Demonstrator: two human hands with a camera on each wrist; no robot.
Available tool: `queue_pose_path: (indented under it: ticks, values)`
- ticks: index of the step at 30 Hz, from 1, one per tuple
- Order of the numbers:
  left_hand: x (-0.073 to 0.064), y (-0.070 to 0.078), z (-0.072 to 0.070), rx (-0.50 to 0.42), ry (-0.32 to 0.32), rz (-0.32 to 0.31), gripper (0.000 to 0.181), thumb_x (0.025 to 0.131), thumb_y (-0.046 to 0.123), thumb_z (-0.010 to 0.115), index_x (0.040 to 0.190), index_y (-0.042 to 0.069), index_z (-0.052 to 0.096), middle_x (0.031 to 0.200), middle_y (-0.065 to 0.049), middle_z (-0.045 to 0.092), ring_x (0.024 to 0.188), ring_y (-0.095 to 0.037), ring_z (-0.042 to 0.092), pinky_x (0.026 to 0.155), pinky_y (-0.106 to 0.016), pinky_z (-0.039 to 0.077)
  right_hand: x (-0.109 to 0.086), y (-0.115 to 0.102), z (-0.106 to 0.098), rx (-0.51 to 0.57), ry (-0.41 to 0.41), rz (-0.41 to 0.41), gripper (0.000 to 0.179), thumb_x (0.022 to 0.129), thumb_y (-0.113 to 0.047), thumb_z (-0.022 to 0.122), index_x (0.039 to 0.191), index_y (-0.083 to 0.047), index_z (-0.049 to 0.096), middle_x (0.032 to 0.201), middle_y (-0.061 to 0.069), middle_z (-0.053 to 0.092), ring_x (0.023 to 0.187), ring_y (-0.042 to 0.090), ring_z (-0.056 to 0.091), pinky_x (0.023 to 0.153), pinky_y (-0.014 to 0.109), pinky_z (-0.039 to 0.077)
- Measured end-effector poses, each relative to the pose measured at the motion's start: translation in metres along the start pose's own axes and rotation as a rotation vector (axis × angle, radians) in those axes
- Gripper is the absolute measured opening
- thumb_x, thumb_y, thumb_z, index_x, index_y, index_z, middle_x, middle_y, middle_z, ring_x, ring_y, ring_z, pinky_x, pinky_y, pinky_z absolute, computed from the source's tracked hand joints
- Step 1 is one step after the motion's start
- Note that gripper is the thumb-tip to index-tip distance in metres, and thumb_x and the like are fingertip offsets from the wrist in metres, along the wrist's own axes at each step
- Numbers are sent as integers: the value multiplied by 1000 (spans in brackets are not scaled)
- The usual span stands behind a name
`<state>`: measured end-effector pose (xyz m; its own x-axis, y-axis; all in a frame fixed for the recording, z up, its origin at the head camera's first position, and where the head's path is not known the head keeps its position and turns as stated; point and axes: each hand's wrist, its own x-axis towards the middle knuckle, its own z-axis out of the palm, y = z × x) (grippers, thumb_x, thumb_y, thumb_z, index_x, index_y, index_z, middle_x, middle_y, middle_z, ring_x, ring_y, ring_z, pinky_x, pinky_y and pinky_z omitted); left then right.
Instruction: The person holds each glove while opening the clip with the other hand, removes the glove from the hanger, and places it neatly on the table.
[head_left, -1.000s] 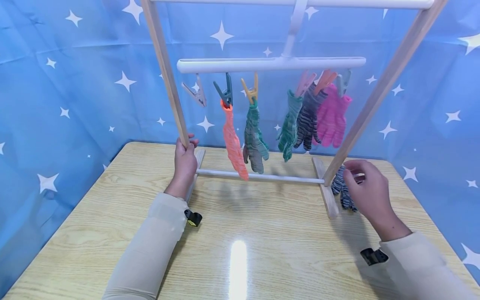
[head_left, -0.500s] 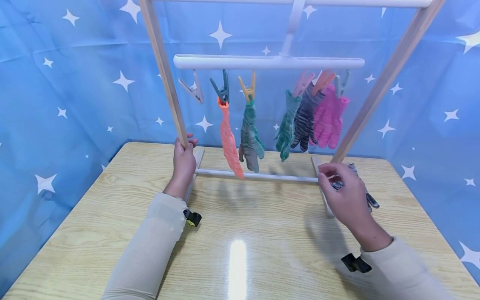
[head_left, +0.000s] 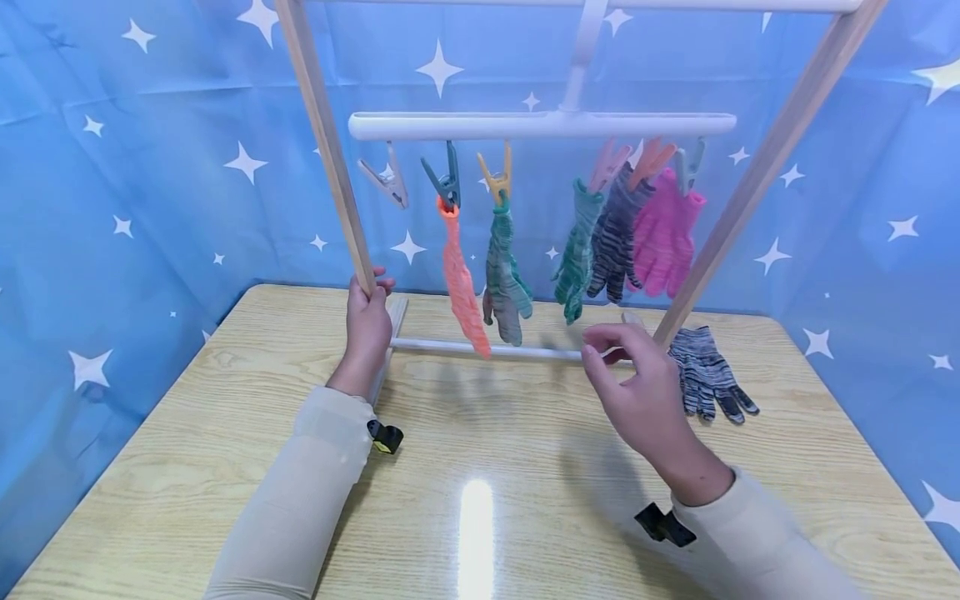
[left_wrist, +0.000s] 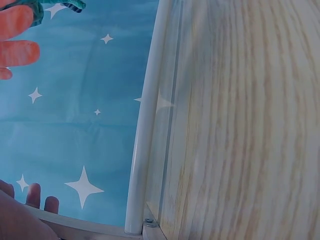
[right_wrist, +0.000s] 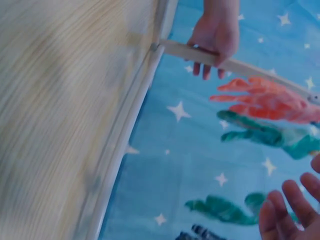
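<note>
In the head view my left hand (head_left: 366,332) grips the left wooden post (head_left: 324,133) of a drying rack, low down near its foot. My right hand (head_left: 633,387) is in front of the rack's right post, fingers loosely bent and holding nothing. A grey striped glove (head_left: 708,375) lies on the table behind that post. From the white hanging bar (head_left: 465,127) clothespins hold an orange glove (head_left: 463,287), a grey-green glove (head_left: 506,279), a green glove (head_left: 579,250), a dark striped glove (head_left: 617,237) and a pink glove (head_left: 667,237).
A grey-white clothespin (head_left: 387,177) with no glove hangs at the bar's left end. The right wooden post (head_left: 772,158) slants beside the pink glove. A white lower rod (head_left: 517,352) joins the feet over the wooden table (head_left: 390,517). Blue star-printed cloth (head_left: 180,208) surrounds the table.
My right hand has moved left, away from the striped glove on the table, which now shows spread out. The hanging gloves sway slightly. My left hand stays on the post.
</note>
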<state>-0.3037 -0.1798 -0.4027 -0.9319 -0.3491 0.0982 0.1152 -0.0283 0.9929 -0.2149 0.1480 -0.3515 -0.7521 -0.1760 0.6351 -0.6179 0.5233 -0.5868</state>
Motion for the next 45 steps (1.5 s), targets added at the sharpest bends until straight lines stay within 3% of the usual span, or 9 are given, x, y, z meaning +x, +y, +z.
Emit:
queue_pose_path:
  ticks: [7,12,17,23,30,38,45]
  values:
    - [2,-1,0,2,-7,-3,27,110,17,29,135,15,41,133,-12,50,138,-22,44,122,-38,21,8,-14,16,36,-14,-21,17,94,-3,65,111,-4,69,104,6,70,89,9,61,79,18,52]
    - [2,-1,0,-3,0,-3,27,110,17,30,135,15,41,126,-5,52,137,-21,45,122,-37,22,12,-21,28,46,-18,-55,16,94,-3,66,109,-3,70,101,5,70,87,14,63,77,23,54]
    - [3,-2,-1,-13,0,-3,27,110,17,29,134,15,41,126,-5,52,137,-21,45,122,-36,23,17,-27,37,69,-12,-104,15,92,-3,68,107,-3,70,98,6,70,85,13,64,74,28,56]
    - [2,-1,0,-14,-4,9,27,110,15,29,133,13,41,133,-14,50,136,-25,44,121,-38,24,23,-36,48,125,-16,-129,19,90,-1,69,109,1,69,102,11,70,87,17,66,78,31,58]
    - [2,0,1,-24,5,10,25,110,13,30,132,13,42,133,-17,50,133,-26,45,120,-37,25,28,-50,63,211,-34,-130,32,90,-1,69,122,3,64,115,15,68,105,27,67,94,34,56]
    - [2,-1,0,-32,-3,5,27,110,14,30,134,11,41,134,-19,49,134,-27,45,120,-37,26,33,-58,75,204,-76,-113,37,92,-5,70,127,-1,61,121,12,65,115,23,63,99,33,54]
    - [3,-2,0,-17,1,3,26,110,14,31,133,13,42,117,-2,53,131,-26,47,119,-38,27,43,-66,81,226,-181,-31,63,96,-14,66,152,-12,38,147,8,50,135,19,52,109,41,46]
